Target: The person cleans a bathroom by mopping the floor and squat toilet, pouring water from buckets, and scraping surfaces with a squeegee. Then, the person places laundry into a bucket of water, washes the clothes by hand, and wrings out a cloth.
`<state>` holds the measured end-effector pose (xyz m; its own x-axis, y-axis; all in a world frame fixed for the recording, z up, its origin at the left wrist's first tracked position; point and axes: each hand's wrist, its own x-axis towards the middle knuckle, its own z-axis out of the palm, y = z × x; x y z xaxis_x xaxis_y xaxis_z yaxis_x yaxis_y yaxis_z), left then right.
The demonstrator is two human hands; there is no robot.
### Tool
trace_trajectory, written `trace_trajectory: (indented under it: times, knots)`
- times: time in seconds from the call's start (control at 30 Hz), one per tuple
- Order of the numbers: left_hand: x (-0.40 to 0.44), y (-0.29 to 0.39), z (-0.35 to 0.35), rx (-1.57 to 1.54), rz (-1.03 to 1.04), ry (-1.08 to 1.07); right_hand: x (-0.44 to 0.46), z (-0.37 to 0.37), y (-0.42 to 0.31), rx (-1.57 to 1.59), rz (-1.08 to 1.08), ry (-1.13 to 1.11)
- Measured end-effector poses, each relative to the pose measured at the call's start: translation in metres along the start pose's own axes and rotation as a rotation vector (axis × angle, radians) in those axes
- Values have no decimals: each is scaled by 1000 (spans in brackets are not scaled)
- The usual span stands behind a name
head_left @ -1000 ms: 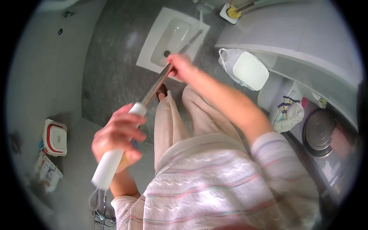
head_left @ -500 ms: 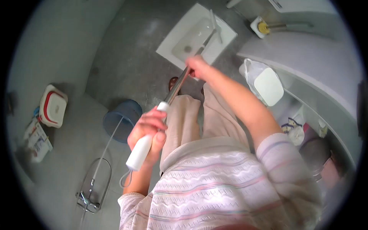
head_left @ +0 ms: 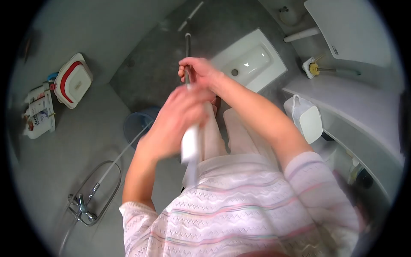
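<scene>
A pole with a white handle (head_left: pixel 189 147) and a metal shaft (head_left: pixel 187 46) runs up the middle of the view. My left hand (head_left: pixel 180 113), blurred by motion, is closed around the handle near its upper part. Further up, my right hand (head_left: pixel 198 70) grips the metal shaft with curled fingers. Past the shaft's end, a thin pale bar (head_left: pixel 191 16) shows over the dark floor. The white squat toilet basin (head_left: pixel 257 60) lies to the right of my right hand.
A blue bucket (head_left: pixel 139 126) stands left of my legs, near a shower mixer with hose (head_left: pixel 83 210). Folded basins (head_left: pixel 75 81) and bottles (head_left: pixel 38 113) are on the left wall. At right are a bagged bin (head_left: pixel 309 122), a brush holder (head_left: pixel 309 67) and a ledge (head_left: pixel 342 98).
The pole has swung from slanting over the white basin to nearly upright in view, left of the basin. Both hands moved with it, still gripping. The view has turned, shifting the basin right.
</scene>
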<state>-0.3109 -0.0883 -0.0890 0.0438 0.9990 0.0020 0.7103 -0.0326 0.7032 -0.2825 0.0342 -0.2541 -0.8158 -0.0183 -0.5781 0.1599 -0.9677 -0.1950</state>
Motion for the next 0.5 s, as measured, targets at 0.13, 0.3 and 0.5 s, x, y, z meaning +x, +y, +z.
trace_trajectory:
  times: [0.13,0.3,0.5]
  knots:
    - [10,-88,35,268,-238,70,-1,-24,8,4,-46,58]
    - [18,-189,75,232,-374,79,-61,-14,28,217,143,90]
    - [79,-239,142,397,-328,-75,-105,-31,41,537,83,79]
